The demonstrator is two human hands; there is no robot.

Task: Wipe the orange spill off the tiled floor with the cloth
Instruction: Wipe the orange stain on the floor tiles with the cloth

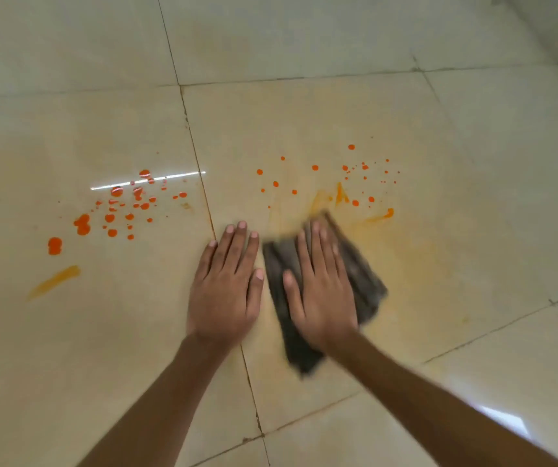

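Grey cloth (365, 281) flat under my right hand (321, 298), palm spread, pressing. Left hand (225, 291) open, bare on glossy beige floor (473, 129). Orange droplets (355, 173) beyond right fingertips; bigger blobs (112, 214) left of left hand; smeared yellow film around cloth.

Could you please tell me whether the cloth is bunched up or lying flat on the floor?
Lying flat: the cloth is spread under the right hand, whose palm presses it against the tile.

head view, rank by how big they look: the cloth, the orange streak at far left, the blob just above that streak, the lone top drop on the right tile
1. cloth
2. orange streak
3. blob
4. top drop, though it lies farther from the camera
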